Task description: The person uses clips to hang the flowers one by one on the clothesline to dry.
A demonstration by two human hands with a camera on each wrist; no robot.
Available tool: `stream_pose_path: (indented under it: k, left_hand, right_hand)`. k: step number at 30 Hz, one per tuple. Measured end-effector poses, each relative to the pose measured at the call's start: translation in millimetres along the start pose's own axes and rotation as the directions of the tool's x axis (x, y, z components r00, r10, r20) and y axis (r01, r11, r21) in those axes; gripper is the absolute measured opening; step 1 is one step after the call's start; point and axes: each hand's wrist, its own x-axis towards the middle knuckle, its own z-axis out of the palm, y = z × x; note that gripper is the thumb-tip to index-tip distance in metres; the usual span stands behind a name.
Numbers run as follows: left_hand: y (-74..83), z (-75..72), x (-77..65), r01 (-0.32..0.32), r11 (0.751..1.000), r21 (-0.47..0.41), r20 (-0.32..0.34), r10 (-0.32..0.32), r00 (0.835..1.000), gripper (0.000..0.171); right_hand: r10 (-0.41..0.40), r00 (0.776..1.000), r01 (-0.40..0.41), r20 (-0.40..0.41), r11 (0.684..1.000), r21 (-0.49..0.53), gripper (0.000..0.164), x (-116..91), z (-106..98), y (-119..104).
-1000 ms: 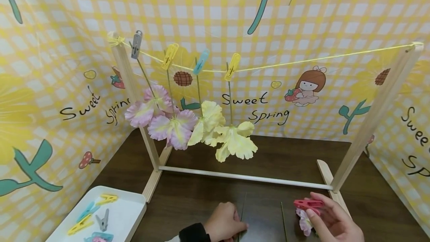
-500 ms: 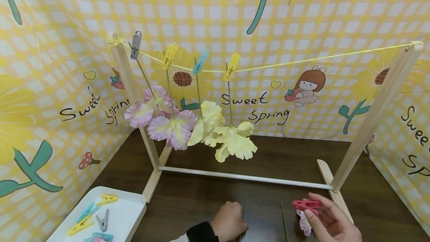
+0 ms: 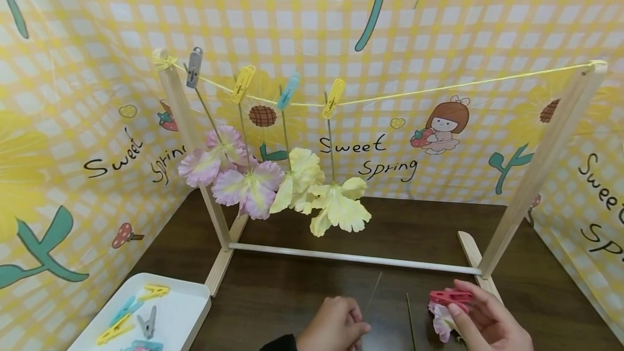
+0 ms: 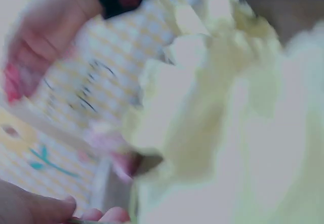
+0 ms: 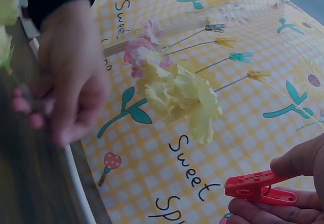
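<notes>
At the front of the table my left hand (image 3: pixel 333 325) pinches the thin stem (image 3: pixel 374 288) of a yellow artificial flower (image 4: pixel 202 112), whose blurred petals fill much of the left wrist view. To the right, my right hand (image 3: pixel 494 321) holds a red clothespin (image 5: pixel 260 187) between thumb and fingers. Below that clothespin lies a pink flower (image 3: pixel 442 323), partly hidden by the hand. Another bare stem (image 3: pixel 410 316) lies between the hands; its lower end is out of view.
A yellow string (image 3: pixel 414 94) spans a wooden frame (image 3: pixel 541 172). Clothespins hold pink flowers (image 3: pixel 248 186) and yellow flowers (image 3: pixel 341 207) upside down on its left half. A white rod (image 3: pixel 351 258) crosses low in front. A white tray (image 3: pixel 187 307) with several clothespins stands at left.
My left hand has shifted slightly right, and the stem it holds has tilted from nearly straight to leaning right. The right hand keeps the red clothespin almost in place.
</notes>
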Motion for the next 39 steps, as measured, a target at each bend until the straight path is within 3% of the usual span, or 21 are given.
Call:
stream_pose_path:
  k: [2,4,7,12,16,18,19,22,23,24,26,31,34,39]
  left_hand:
    - [19.6,-7.0,-4.0,-0.05,0.991,-0.122,0.019,0.053,0.998,0.019]
    - [43.3,-16.6,-6.4,-0.122,0.968,-0.221,0.019,0.13,0.991,0.014]
    - [85.7,-34.7,-5.4,-0.255,0.929,-0.267,-0.027,0.258,0.966,0.01]
    - [154.4,-67.6,14.5,-0.457,0.875,-0.161,-0.172,0.431,0.886,0.006]
    - [187.0,-88.2,41.3,-0.568,0.816,-0.107,-0.283,0.522,0.804,0.009]
    - [192.2,-95.2,55.0,-0.604,0.793,-0.087,-0.324,0.55,0.77,0.01]
    - [192.1,-97.4,61.4,-0.607,0.79,-0.084,-0.338,0.551,0.763,0.011]
    - [185.8,-100.1,78.0,-0.588,0.802,-0.104,-0.371,0.517,0.771,0.013]
    - [182.4,-100.0,83.2,-0.576,0.81,-0.108,-0.378,0.502,0.778,0.013]
    - [179.0,-99.8,87.8,-0.562,0.819,-0.114,-0.388,0.484,0.784,0.013]
    - [173.5,-99.3,95.6,-0.542,0.83,-0.129,-0.413,0.452,0.79,0.013]
    - [167.3,-100.2,108.1,-0.541,0.833,-0.112,-0.482,0.431,0.763,0.013]
    - [167.4,-100.6,111.5,-0.546,0.831,-0.109,-0.495,0.431,0.754,0.013]
    - [168.4,-100.5,113.5,-0.534,0.837,-0.116,-0.493,0.418,0.763,0.013]
  right_hand:
    - [0.006,1.0,-0.006,-0.009,1.0,-0.031,0.035,2.7,-3.0,-5.4]
    - [0.005,1.0,-0.006,-0.017,0.999,-0.048,0.036,6.7,-6.1,-11.6]
    - [-0.004,1.0,0.003,-0.019,0.996,-0.091,0.038,14.5,-9.6,-21.8]
    - [-0.053,0.998,0.057,0.021,0.976,-0.212,0.04,31.0,-7.5,-48.1]
    - [-0.167,0.977,0.198,0.129,0.94,-0.277,0.045,47.1,-1.1,-75.8]
    - [-0.293,0.933,0.335,0.208,0.919,-0.209,0.046,59.2,1.9,-84.6]
    - [-0.348,0.905,0.39,0.242,0.908,-0.152,0.047,65.9,4.1,-88.7]
    - [-0.462,0.822,0.499,0.332,0.866,-0.029,0.05,88.9,13.0,-101.7]
    - [-0.483,0.8,0.511,0.356,0.859,0.019,0.049,97.8,17.4,-106.3]
    - [-0.479,0.792,0.511,0.378,0.859,0.017,0.049,106.4,22.7,-113.1]
    - [-0.46,0.783,0.504,0.419,0.864,0.007,0.045,124.4,35.4,-128.1]
    - [-0.425,0.764,0.529,0.486,0.843,-0.094,0.032,168.8,70.2,-167.5]
    - [-0.37,0.786,0.501,0.496,0.85,-0.16,0.032,189.4,86.0,-188.6]
    - [-0.223,0.837,0.354,0.5,0.917,-0.184,0.034,213.7,104.3,-206.7]
